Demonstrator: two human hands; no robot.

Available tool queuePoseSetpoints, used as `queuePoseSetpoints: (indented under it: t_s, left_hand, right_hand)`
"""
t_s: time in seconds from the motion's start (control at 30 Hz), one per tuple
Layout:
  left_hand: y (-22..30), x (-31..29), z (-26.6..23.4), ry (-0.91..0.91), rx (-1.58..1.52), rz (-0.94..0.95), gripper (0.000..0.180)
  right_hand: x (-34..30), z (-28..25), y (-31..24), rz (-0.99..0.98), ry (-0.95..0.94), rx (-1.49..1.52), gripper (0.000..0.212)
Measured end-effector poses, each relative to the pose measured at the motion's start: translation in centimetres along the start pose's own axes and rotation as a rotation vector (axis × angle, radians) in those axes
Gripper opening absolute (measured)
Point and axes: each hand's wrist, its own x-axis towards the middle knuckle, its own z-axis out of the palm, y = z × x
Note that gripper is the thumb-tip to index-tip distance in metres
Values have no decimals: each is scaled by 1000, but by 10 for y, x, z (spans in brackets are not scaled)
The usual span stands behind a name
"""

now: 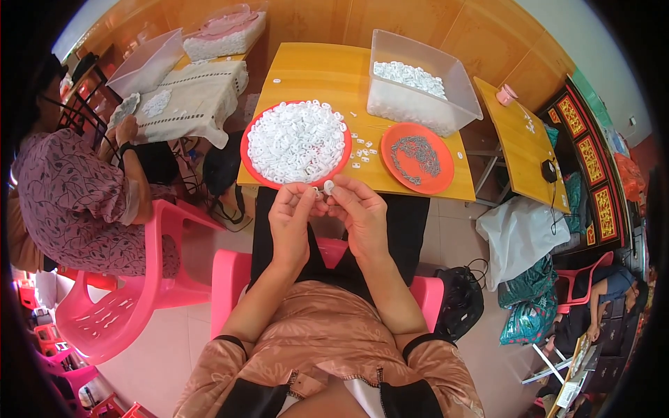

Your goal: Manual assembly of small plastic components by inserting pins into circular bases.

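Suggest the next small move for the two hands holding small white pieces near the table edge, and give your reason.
Probably bring the small white plastic ring in the right hand against the piece pinched by the left hand and press them together: both hands meet at the fingertips, just short of the red round plate heaped with similar rings.

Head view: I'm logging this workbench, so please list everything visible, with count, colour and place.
Small ring part: one, white, pinched in the right fingertips.
Red plate: one, heaped with white rings, table's near left.
Orange plate: one, holding grey metal pieces, table's near right.
Clear bin: one, white parts inside, far right of table.
Loose white parts: several, between the plates.
Wooden table: one, yellow, ahead.
Pink chairs: several, left and beneath the person.
Co-worker: one, patterned top, left side.
Black bag: one, on the floor, right.
Left hand: raised, fingertips meeting the right's.
Right hand: holding the ring.
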Motion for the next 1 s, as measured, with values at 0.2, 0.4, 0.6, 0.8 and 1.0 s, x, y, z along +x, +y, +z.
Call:
queuePoseSetpoints:
  t_s: [0.2, 0.4, 0.6, 0.8, 1.0]
  left_hand:
    - [0, 0, 0, 0, 7, 1, 8]
    - [-2, 0, 0, 0, 8, -6, 8]
    - [-4, -1, 1, 9, 36, 62, 8]
    - [-5, -5, 3, -28, 46, 104, 10]
    - [10, 2, -5, -213, 44, -81, 10]
  right_hand:
    - [0, -1, 2, -74, -26, -36, 24]
    - [0, -1, 3, -79, -33, -52, 23]
    - [-3, 4, 6, -204, -47, -204, 19]
    - [-9, 9, 10, -389, -16, -452, 17]
    - [-12, 9, -13, -289, -101, -316, 17]
